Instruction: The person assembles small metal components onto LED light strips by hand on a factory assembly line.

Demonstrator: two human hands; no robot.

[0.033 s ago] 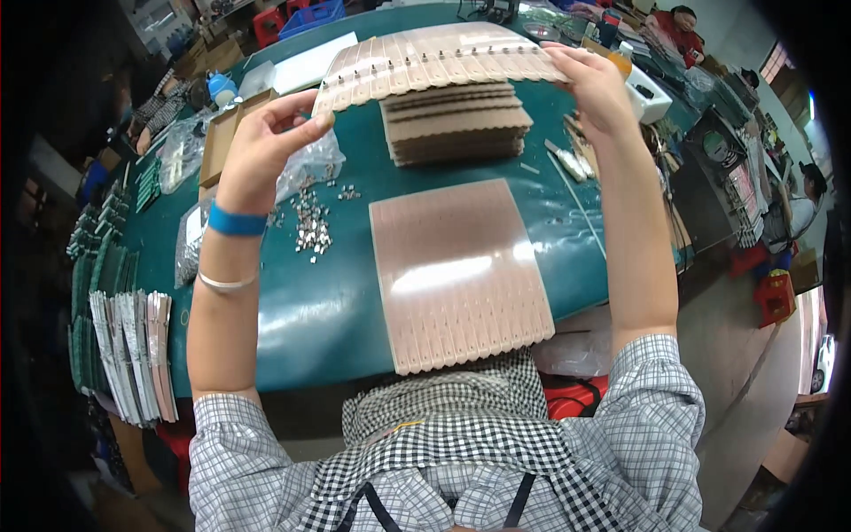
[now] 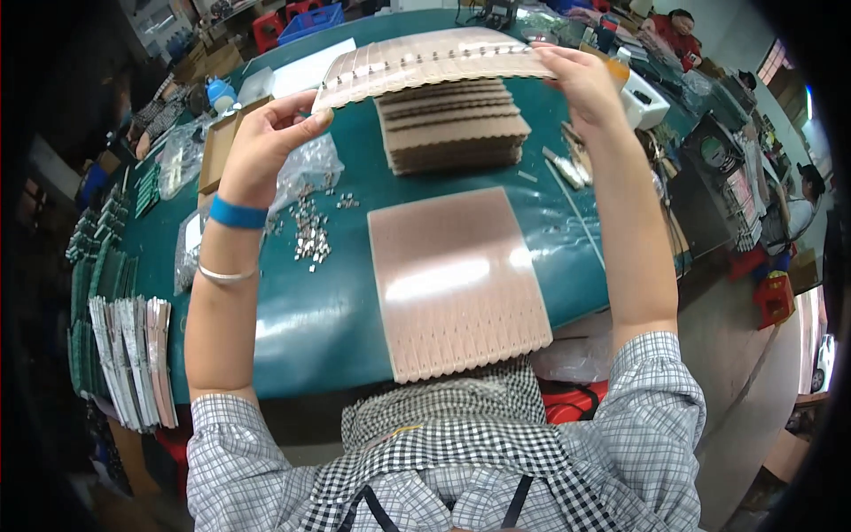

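Note:
Between them, my two hands lift a thin pale-pink panel (image 2: 425,64) with a scalloped near edge and a row of small dark metal parts along it. My left hand (image 2: 270,133) pinches its left corner between thumb and fingers. At the right end, my right hand (image 2: 581,80) grips the other corner. Under the raised panel stands a stack of similar scalloped brown panels (image 2: 456,133). Nearer to me, another pinkish panel (image 2: 456,239) lies flat on the green tabletop (image 2: 310,341), its scalloped edge at the table's front edge.
Small metal pieces (image 2: 310,235) are scattered left of the flat panel, beside a clear plastic bag (image 2: 306,173). A cardboard tray (image 2: 215,151) sits farther left. Bundled strips (image 2: 133,355) stand at the left edge. A white container (image 2: 643,102) is beyond my right hand; other people sit farther off.
The held panel has tipped slightly, its scalloped near edge now seen more edge-on. My right hand has shifted a little left. Both hands keep their hold.

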